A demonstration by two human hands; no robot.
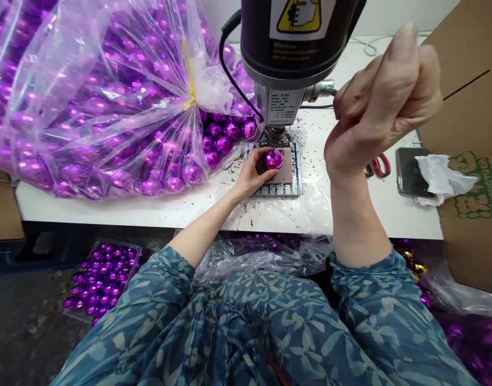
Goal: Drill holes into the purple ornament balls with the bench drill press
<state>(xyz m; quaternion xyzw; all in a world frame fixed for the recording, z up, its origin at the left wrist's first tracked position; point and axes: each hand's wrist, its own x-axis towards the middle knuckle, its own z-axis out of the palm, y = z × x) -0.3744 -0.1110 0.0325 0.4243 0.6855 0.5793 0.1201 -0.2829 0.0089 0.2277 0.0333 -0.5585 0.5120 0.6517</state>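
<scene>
Nearest: blue floral sleeves, soft printed cloth, cut off by the bottom edge. Crinkled clear plastic sheet (258, 254) bunched at the lap, purple balls showing dimly under it. Low left on the floor, a clear tray (103, 276) of small glossy purple balls.

Right hand (385, 102) raised, clenched in a fist around what is probably the drill press lever; the grip itself is hidden inside the fist, only a thin dark rod (467, 84) sticks out to the right.

Left hand (254, 171) reaches onto the white table (109, 206), fingers pinched on a purple ball (274, 159). Ball is round, shiny, faceted metallic finish, sitting on a flat brownish pad over a slotted metal plate (290, 187), right under the drill chuck (275, 134). Bit tip too small to make out. Dark gritty shavings scattered around the plate.

Farther: grey drill press head (294, 48) with yellow warning label, top cut off. Left, big clear plastic bag (93, 91) stuffed with the same purple balls, tied with a yellow strip. Right, red-handled scissors (379, 166) half hidden behind the wrist, dark phone (409, 171) under crumpled tissue (441, 177), brown cardboard box (471, 214) with green print.
</scene>
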